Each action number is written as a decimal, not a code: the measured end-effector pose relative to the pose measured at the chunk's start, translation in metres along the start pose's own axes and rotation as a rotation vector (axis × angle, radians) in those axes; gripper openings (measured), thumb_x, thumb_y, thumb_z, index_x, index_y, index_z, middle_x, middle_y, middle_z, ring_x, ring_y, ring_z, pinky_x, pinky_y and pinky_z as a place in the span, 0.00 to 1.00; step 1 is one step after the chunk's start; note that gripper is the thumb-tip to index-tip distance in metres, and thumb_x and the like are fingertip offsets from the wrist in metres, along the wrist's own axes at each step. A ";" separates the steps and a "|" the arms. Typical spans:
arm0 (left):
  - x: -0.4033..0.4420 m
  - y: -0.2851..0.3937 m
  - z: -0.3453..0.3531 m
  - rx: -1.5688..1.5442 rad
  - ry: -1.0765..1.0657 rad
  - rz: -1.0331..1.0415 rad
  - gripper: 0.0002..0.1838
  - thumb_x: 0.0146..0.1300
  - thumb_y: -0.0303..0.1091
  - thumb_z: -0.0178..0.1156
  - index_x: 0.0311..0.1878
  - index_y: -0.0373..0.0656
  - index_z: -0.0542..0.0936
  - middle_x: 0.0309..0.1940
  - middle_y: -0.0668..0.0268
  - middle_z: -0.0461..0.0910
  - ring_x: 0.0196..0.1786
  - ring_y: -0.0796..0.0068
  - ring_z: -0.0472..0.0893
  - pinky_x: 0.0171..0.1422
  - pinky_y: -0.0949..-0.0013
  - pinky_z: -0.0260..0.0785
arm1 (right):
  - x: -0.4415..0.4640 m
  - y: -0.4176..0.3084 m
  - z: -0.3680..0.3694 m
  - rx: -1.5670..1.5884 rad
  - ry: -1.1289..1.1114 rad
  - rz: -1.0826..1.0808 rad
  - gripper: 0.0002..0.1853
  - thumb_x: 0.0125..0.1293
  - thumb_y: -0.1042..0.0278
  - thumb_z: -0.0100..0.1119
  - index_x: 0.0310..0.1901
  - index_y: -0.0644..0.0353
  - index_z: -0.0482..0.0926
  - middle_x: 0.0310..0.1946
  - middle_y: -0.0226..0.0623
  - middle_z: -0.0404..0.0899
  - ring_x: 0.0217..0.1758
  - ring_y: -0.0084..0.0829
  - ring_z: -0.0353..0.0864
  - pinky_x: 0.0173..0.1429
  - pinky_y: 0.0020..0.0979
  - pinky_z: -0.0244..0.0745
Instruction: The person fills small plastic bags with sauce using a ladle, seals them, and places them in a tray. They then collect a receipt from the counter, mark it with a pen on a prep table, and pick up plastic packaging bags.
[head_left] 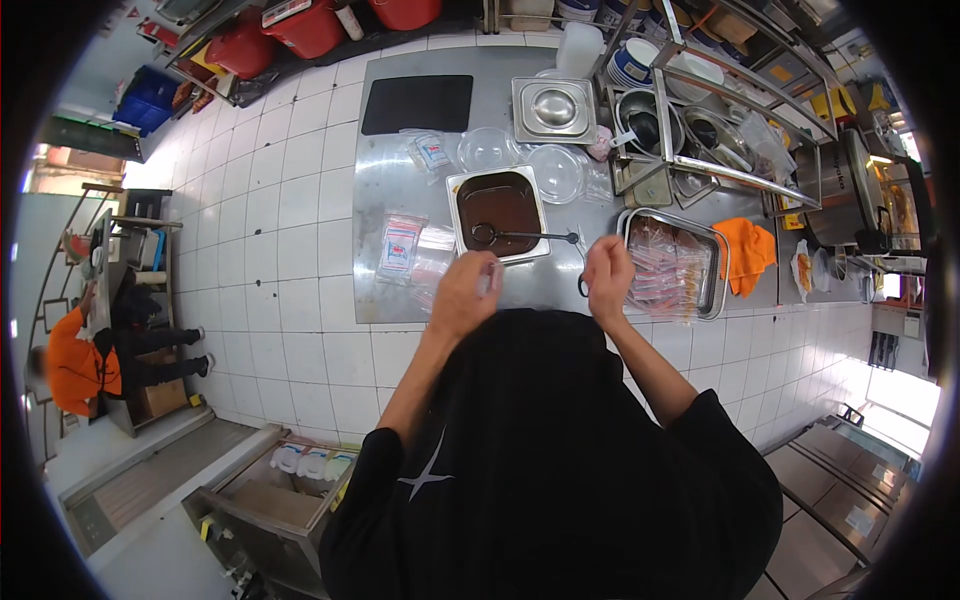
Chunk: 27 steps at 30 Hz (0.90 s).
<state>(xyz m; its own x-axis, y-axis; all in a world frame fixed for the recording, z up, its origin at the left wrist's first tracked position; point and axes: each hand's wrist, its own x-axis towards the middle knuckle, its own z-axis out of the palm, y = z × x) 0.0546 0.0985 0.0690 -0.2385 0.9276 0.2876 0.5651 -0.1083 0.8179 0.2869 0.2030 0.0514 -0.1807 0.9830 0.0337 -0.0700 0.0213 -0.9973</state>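
Observation:
My left hand [466, 296] is closed just below the near edge of a square metal pan [543, 226] of dark brown sauce [500, 200]. Pale, clear plastic shows at its fingertips, apparently a small bag. A black ladle [530, 236] lies with its bowl in the sauce and its handle over the pan's right rim. My right hand [608, 275] has its fingers curled, but what is in them is hidden. Beside it is a dark loop [583, 286], like a scissors handle. To the right, a metal tray [715, 300] holds several filled clear bags [662, 268].
Packs of plastic bags [400, 248] lie left of the pan. Behind it are clear round lids [555, 172], a steel lidded container [553, 108] and a black board [417, 104]. A metal rack [690, 165] and an orange cloth [748, 255] are right. A person in orange [80, 360] stands far left.

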 end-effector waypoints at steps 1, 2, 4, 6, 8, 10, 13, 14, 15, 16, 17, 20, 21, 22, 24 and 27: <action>0.001 -0.001 -0.009 0.004 0.039 -0.023 0.13 0.61 0.27 0.69 0.47 0.38 0.80 0.36 0.57 0.82 0.39 0.59 0.84 0.45 0.60 0.77 | 0.008 0.016 -0.001 -0.117 0.013 0.060 0.13 0.76 0.59 0.60 0.47 0.62 0.76 0.26 0.29 0.75 0.24 0.16 0.67 0.26 0.25 0.61; 0.003 -0.002 -0.016 0.005 0.077 -0.044 0.12 0.61 0.28 0.70 0.46 0.38 0.80 0.36 0.57 0.82 0.37 0.61 0.84 0.45 0.61 0.77 | 0.016 0.033 -0.003 -0.235 0.029 0.118 0.14 0.77 0.58 0.60 0.49 0.62 0.74 0.26 0.29 0.75 0.23 0.16 0.67 0.25 0.23 0.60; 0.002 -0.008 -0.029 0.031 0.121 -0.090 0.11 0.63 0.30 0.71 0.45 0.38 0.81 0.36 0.59 0.84 0.37 0.68 0.86 0.43 0.66 0.77 | 0.021 0.018 0.000 -0.215 -0.132 0.415 0.19 0.78 0.56 0.61 0.57 0.62 0.72 0.30 0.32 0.78 0.20 0.14 0.65 0.22 0.22 0.56; 0.003 -0.010 -0.034 0.032 0.144 -0.098 0.10 0.63 0.30 0.71 0.44 0.38 0.82 0.36 0.59 0.84 0.36 0.68 0.85 0.43 0.66 0.76 | 0.024 0.005 0.013 0.038 -0.263 0.451 0.18 0.80 0.57 0.58 0.59 0.62 0.73 0.30 0.32 0.80 0.19 0.15 0.65 0.21 0.23 0.57; 0.000 -0.010 -0.036 0.037 0.156 -0.101 0.10 0.63 0.29 0.71 0.44 0.37 0.82 0.35 0.60 0.84 0.36 0.69 0.85 0.42 0.67 0.76 | 0.031 0.002 0.026 0.092 -0.319 0.463 0.17 0.82 0.59 0.52 0.58 0.64 0.78 0.29 0.32 0.83 0.20 0.18 0.70 0.24 0.26 0.64; 0.002 -0.013 -0.035 0.045 0.161 -0.079 0.09 0.63 0.28 0.71 0.43 0.37 0.82 0.35 0.60 0.84 0.35 0.69 0.84 0.41 0.67 0.75 | 0.046 0.013 0.040 -0.126 -0.336 0.203 0.15 0.82 0.61 0.50 0.53 0.64 0.81 0.29 0.32 0.84 0.23 0.20 0.74 0.29 0.27 0.68; 0.004 -0.011 -0.036 0.042 0.167 -0.062 0.09 0.63 0.28 0.71 0.43 0.38 0.82 0.35 0.60 0.84 0.35 0.69 0.84 0.41 0.68 0.74 | 0.074 0.010 0.038 -0.332 -0.359 -0.019 0.15 0.81 0.64 0.49 0.49 0.65 0.83 0.29 0.32 0.85 0.28 0.21 0.78 0.36 0.27 0.71; 0.005 -0.008 -0.038 0.041 0.176 -0.074 0.10 0.62 0.28 0.71 0.42 0.38 0.81 0.33 0.60 0.83 0.35 0.64 0.84 0.42 0.65 0.75 | 0.084 0.007 0.032 -0.382 -0.371 -0.073 0.15 0.80 0.65 0.48 0.48 0.65 0.83 0.29 0.33 0.86 0.30 0.22 0.79 0.38 0.28 0.72; 0.003 -0.006 -0.040 0.036 0.188 -0.094 0.10 0.61 0.27 0.71 0.42 0.38 0.81 0.34 0.60 0.83 0.35 0.64 0.84 0.41 0.65 0.75 | 0.090 0.013 0.023 -0.423 -0.393 -0.041 0.15 0.80 0.65 0.48 0.49 0.64 0.84 0.29 0.33 0.86 0.30 0.22 0.79 0.37 0.28 0.72; 0.001 -0.005 -0.043 0.029 0.205 -0.112 0.10 0.61 0.27 0.71 0.42 0.38 0.81 0.34 0.60 0.83 0.35 0.64 0.84 0.41 0.65 0.75 | 0.097 0.018 0.014 -0.467 -0.418 -0.014 0.15 0.80 0.65 0.48 0.49 0.64 0.84 0.29 0.33 0.86 0.30 0.22 0.79 0.37 0.28 0.72; 0.002 -0.005 -0.045 0.021 0.227 -0.127 0.10 0.61 0.27 0.71 0.42 0.38 0.81 0.34 0.60 0.83 0.35 0.64 0.84 0.41 0.65 0.75 | 0.103 0.024 0.008 -0.512 -0.443 0.008 0.16 0.80 0.64 0.47 0.49 0.64 0.84 0.29 0.33 0.87 0.30 0.22 0.79 0.37 0.28 0.72; -0.003 -0.016 -0.048 0.016 0.241 -0.157 0.09 0.63 0.27 0.70 0.44 0.39 0.82 0.35 0.62 0.84 0.35 0.70 0.83 0.43 0.68 0.74 | 0.095 0.030 0.010 -0.203 -0.455 0.274 0.17 0.81 0.60 0.47 0.49 0.64 0.83 0.30 0.36 0.88 0.21 0.19 0.72 0.26 0.24 0.65; -0.003 -0.019 -0.049 0.032 0.230 -0.148 0.09 0.63 0.27 0.70 0.45 0.39 0.82 0.35 0.62 0.84 0.36 0.70 0.83 0.44 0.68 0.74 | 0.093 0.035 0.011 -0.071 -0.459 0.369 0.18 0.82 0.60 0.47 0.49 0.64 0.83 0.30 0.37 0.88 0.19 0.18 0.70 0.24 0.23 0.63; -0.003 -0.022 -0.050 0.048 0.220 -0.138 0.09 0.63 0.27 0.70 0.45 0.39 0.82 0.35 0.62 0.84 0.38 0.70 0.83 0.45 0.67 0.74 | 0.090 0.040 0.013 0.008 -0.432 0.429 0.18 0.82 0.59 0.47 0.50 0.65 0.81 0.31 0.38 0.87 0.17 0.15 0.65 0.20 0.21 0.56; -0.002 -0.023 -0.053 0.098 0.208 -0.111 0.10 0.63 0.27 0.70 0.45 0.39 0.82 0.36 0.62 0.84 0.40 0.70 0.83 0.48 0.67 0.74 | 0.086 0.046 0.010 0.085 -0.355 0.470 0.18 0.82 0.59 0.47 0.52 0.66 0.79 0.31 0.40 0.86 0.17 0.17 0.65 0.19 0.22 0.55; 0.006 -0.022 -0.059 0.138 0.223 -0.066 0.11 0.62 0.27 0.70 0.46 0.38 0.82 0.38 0.61 0.84 0.42 0.67 0.83 0.49 0.65 0.75 | 0.081 0.048 0.001 0.217 -0.278 0.519 0.17 0.81 0.59 0.47 0.54 0.66 0.77 0.31 0.42 0.85 0.17 0.18 0.65 0.20 0.24 0.54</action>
<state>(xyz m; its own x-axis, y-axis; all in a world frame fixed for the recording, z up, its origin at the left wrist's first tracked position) -0.0060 0.0857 0.0819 -0.4379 0.8274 0.3517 0.6416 0.0135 0.7670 0.2683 0.2840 0.0064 -0.4908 0.7704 -0.4070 -0.0968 -0.5125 -0.8532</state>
